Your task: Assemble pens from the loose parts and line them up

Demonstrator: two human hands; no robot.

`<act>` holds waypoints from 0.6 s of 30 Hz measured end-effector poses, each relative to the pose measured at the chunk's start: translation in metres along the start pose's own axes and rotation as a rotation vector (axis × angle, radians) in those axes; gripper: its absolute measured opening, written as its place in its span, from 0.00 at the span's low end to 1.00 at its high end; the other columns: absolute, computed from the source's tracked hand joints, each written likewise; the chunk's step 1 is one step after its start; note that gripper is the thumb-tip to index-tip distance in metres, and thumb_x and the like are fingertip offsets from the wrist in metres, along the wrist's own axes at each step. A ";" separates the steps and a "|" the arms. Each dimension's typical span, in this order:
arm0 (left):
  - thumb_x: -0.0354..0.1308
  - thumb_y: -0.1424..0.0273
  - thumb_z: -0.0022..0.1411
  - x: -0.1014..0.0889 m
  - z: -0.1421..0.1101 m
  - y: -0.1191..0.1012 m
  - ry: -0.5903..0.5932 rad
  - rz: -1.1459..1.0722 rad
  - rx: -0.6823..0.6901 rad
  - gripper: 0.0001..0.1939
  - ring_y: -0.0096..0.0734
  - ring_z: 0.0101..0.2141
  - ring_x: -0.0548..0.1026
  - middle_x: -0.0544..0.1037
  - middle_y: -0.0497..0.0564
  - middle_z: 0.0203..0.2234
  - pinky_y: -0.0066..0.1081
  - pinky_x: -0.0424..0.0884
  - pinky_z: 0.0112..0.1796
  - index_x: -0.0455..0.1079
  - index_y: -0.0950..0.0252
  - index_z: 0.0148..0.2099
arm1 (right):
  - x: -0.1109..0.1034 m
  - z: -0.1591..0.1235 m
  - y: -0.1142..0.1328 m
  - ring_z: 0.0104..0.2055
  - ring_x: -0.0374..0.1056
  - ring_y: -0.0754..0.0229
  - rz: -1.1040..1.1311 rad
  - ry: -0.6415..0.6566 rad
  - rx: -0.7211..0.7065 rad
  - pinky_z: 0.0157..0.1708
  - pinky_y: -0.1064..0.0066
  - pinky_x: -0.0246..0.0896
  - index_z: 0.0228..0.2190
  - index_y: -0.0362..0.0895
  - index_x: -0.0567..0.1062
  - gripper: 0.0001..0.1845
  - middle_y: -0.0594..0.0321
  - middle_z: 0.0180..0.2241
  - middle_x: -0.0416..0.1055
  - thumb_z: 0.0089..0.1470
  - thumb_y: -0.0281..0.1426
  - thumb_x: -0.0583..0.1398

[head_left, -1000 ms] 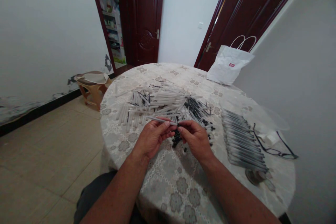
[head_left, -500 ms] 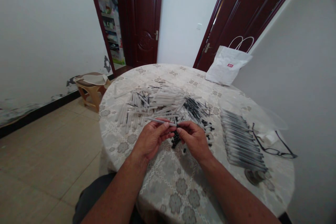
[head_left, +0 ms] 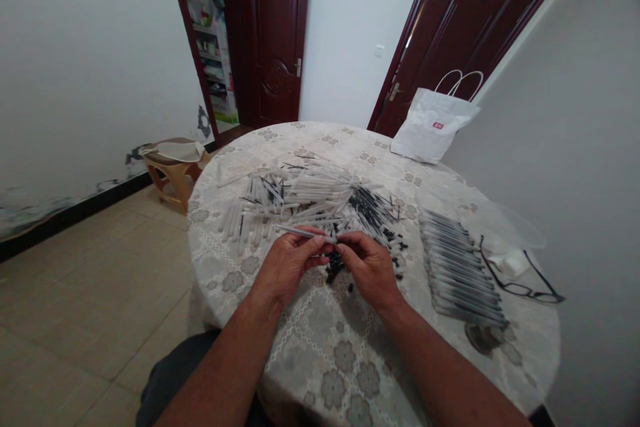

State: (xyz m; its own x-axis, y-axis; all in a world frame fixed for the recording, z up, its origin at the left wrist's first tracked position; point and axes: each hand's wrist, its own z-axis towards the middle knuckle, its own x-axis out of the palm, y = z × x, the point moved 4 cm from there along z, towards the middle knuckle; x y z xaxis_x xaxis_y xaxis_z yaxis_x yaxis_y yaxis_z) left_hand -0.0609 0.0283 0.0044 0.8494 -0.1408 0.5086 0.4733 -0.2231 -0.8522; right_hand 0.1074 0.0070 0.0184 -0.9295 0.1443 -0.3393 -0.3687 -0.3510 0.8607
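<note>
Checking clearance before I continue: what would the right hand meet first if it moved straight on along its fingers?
The slim grey tube, whose end the right hand appears to pinch; then probably the left hand, though depth is unclear.

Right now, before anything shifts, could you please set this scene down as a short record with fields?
Left hand: the left hand holds a slim grey pen, its narrow end pointing left
Right hand: the right hand pinches the pen's other end, which the fingers mostly hide
Beyond the hands: a heap of whitish tubes, with thin black rods to the right
Between the hands: small black pieces
Right side: a row of grey pens, then eyeglasses
Far edge: an upright white bag
Surface: a flower-patterned tablecloth
</note>
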 end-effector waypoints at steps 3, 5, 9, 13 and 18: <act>0.73 0.66 0.55 -0.001 0.001 0.001 -0.010 -0.013 -0.013 0.16 0.37 0.36 0.83 0.83 0.58 0.36 0.33 0.79 0.37 0.76 0.68 0.42 | -0.003 0.001 0.011 0.41 0.72 0.57 -0.185 0.020 -0.234 0.44 0.66 0.66 0.42 0.46 0.79 0.08 0.59 0.39 0.77 0.65 0.32 0.59; 0.73 0.66 0.55 -0.001 0.002 0.001 -0.011 -0.020 -0.021 0.16 0.37 0.34 0.83 0.83 0.58 0.35 0.33 0.79 0.36 0.75 0.68 0.42 | -0.003 0.001 0.016 0.42 0.72 0.57 -0.259 0.037 -0.332 0.44 0.66 0.65 0.42 0.46 0.78 0.09 0.58 0.39 0.76 0.66 0.31 0.57; 0.73 0.67 0.54 0.001 0.001 0.002 0.016 -0.025 -0.036 0.16 0.37 0.34 0.83 0.84 0.58 0.34 0.32 0.79 0.36 0.75 0.69 0.42 | -0.001 0.000 0.017 0.36 0.68 0.58 -0.324 0.065 -0.307 0.38 0.68 0.62 0.35 0.45 0.75 0.14 0.60 0.32 0.72 0.70 0.33 0.53; 0.73 0.67 0.54 0.001 -0.001 0.002 0.032 -0.039 -0.041 0.17 0.38 0.34 0.83 0.84 0.59 0.35 0.33 0.79 0.36 0.75 0.69 0.43 | -0.001 -0.004 0.017 0.34 0.68 0.59 -0.275 0.050 -0.203 0.36 0.69 0.60 0.36 0.45 0.73 0.14 0.62 0.31 0.72 0.70 0.35 0.51; 0.72 0.66 0.56 0.001 -0.002 0.001 0.042 -0.038 -0.027 0.16 0.37 0.35 0.83 0.84 0.58 0.35 0.32 0.79 0.37 0.75 0.69 0.43 | 0.001 -0.006 0.018 0.33 0.68 0.60 -0.247 0.028 -0.178 0.35 0.70 0.60 0.43 0.44 0.71 0.08 0.62 0.34 0.72 0.65 0.35 0.58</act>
State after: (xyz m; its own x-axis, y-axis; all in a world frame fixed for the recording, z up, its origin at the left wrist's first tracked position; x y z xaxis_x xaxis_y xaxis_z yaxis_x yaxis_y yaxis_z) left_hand -0.0600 0.0264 0.0048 0.8201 -0.1714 0.5460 0.4983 -0.2554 -0.8286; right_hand 0.1003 -0.0049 0.0312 -0.8108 0.2206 -0.5422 -0.5760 -0.4657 0.6718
